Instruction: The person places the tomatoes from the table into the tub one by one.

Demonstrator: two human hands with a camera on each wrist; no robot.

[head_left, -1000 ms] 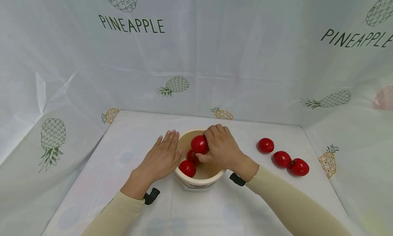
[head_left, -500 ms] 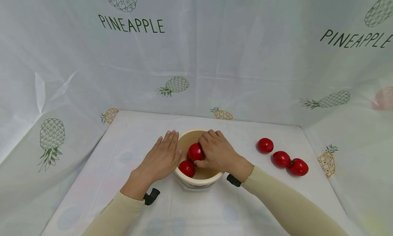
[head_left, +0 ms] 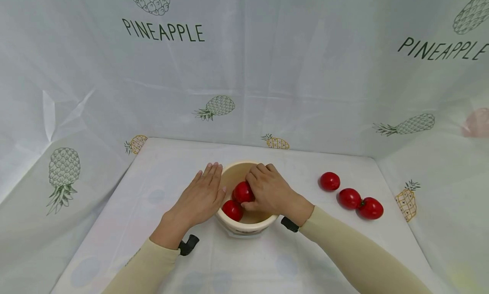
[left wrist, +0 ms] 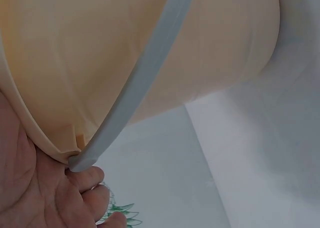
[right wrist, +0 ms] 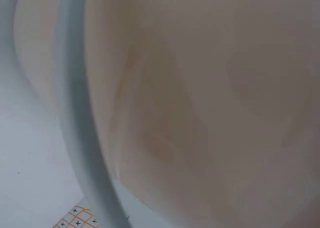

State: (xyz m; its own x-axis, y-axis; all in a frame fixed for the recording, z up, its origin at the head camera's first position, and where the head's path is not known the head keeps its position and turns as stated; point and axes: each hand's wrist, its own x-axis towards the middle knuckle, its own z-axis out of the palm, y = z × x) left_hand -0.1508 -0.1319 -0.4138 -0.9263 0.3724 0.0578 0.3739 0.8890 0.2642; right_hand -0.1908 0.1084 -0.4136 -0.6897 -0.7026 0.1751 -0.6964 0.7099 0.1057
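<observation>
A cream bucket (head_left: 246, 228) with a grey handle (left wrist: 135, 83) stands on the table. Inside it my right hand (head_left: 269, 191) grips a tomato (head_left: 243, 192), thumb on the near side and fingers on the far side. Another tomato (head_left: 232, 210) lies at the front left of the bucket, and a sliver of red behind the held one is mostly hidden. My left hand (head_left: 202, 196) rests along the bucket's left rim with straight fingers. In the left wrist view this hand (left wrist: 45, 188) touches the rim by the handle's joint. The right wrist view shows only the bucket wall (right wrist: 200, 113) and handle.
To the right on the white table (head_left: 324, 243) lie three more tomatoes: one alone (head_left: 330, 181), and two touching, the left one (head_left: 349, 199) and the right one (head_left: 370, 208). Pineapple-printed sheeting (head_left: 244, 64) rises behind and at both sides.
My right hand has lowered the tomato deeper into the bucket, slightly left and nearer to me, over the one that was visible beneath. The left hand has stayed in place.
</observation>
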